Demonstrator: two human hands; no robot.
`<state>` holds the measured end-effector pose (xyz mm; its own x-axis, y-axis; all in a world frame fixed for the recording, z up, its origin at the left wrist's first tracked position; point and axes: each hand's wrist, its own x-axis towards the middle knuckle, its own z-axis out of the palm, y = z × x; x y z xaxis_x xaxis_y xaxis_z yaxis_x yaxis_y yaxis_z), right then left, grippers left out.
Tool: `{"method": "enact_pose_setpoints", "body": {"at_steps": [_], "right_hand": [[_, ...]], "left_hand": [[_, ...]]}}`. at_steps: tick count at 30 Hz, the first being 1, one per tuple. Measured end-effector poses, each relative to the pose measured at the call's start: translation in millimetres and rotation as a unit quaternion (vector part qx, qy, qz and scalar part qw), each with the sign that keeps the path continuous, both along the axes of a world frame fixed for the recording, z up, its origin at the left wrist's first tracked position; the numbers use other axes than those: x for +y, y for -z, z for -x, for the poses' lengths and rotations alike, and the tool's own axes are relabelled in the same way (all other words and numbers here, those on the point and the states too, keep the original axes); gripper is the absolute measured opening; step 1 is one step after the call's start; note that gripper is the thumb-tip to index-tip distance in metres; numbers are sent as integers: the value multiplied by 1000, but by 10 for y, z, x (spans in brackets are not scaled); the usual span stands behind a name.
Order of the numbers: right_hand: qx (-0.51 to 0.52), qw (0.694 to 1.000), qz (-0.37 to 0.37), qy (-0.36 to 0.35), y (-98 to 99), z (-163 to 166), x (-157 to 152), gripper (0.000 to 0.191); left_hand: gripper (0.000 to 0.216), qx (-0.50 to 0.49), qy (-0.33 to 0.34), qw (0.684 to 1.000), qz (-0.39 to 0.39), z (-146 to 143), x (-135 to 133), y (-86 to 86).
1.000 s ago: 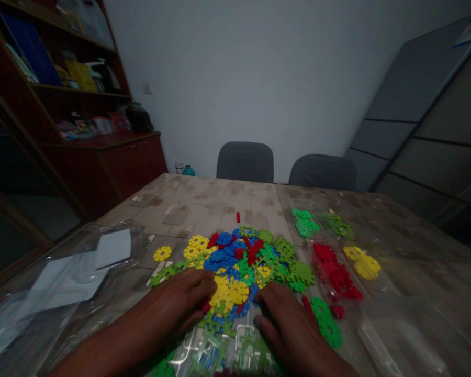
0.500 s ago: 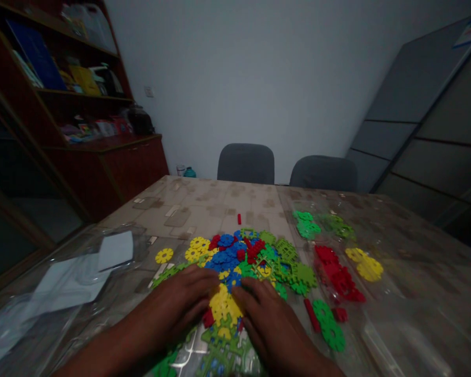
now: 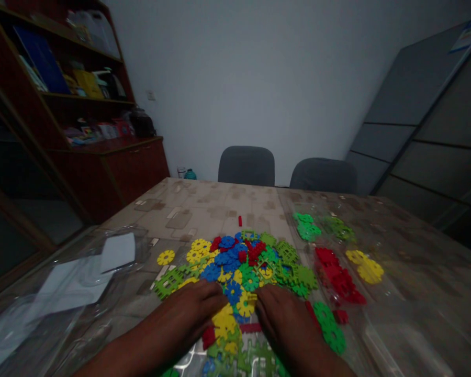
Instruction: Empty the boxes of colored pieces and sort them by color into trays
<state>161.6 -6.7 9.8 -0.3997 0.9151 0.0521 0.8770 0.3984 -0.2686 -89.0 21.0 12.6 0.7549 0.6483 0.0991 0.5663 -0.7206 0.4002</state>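
A heap of flat plastic snowflake pieces point(image 3: 243, 262) in blue, yellow, red and green lies on the table in front of me. My left hand point(image 3: 188, 311) rests palm down on the near left edge of the heap, fingers stretched toward yellow pieces point(image 3: 224, 322). My right hand point(image 3: 284, 314) lies palm down on the near right edge, fingers flat on the pieces. Between the two hands sit yellow, red and green pieces. Neither hand grips anything that I can see.
Sorted groups sit on a clear sheet at the right: green pieces point(image 3: 306, 226), red pieces point(image 3: 337, 277), yellow pieces point(image 3: 367, 267). A clear plastic bag with white paper point(image 3: 78, 272) lies at the left. Two grey chairs point(image 3: 246, 165) stand behind the table, a wooden cabinet point(image 3: 102, 162) at the left.
Both hands have drawn back toward me along the near edge of the heap, dragging yellow and red pieces with them. The right hand shifted slightly right.
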Motion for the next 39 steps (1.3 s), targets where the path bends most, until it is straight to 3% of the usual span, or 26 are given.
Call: {"method": "enact_pose_setpoints", "body": {"at_steps": [4, 8, 15, 21, 29, 35, 39], "right_hand": [[109, 993, 6, 34, -6, -81, 12, 13], [155, 986, 19, 54, -32, -83, -18, 15], [203, 975, 39, 81, -44, -98, 17, 26], [174, 979, 101, 12, -100, -67, -74, 4], [167, 976, 141, 12, 16, -135, -102, 43], [195, 959, 199, 59, -75, -92, -89, 18], [284, 935, 210, 12, -200, 25, -88, 17]], "left_hand": [[24, 21, -23, 999, -17, -27, -2, -25], [27, -10, -52, 998, -19, -19, 4, -46], [20, -91, -65, 991, 66, -48, -15, -128], [26, -83, -82, 990, 83, -35, -36, -196], [15, -77, -181, 972, 127, -48, -2, -173], [18, -86, -186, 966, 155, -84, -7, -114], [17, -105, -193, 958, 182, -110, -51, -73]]}}
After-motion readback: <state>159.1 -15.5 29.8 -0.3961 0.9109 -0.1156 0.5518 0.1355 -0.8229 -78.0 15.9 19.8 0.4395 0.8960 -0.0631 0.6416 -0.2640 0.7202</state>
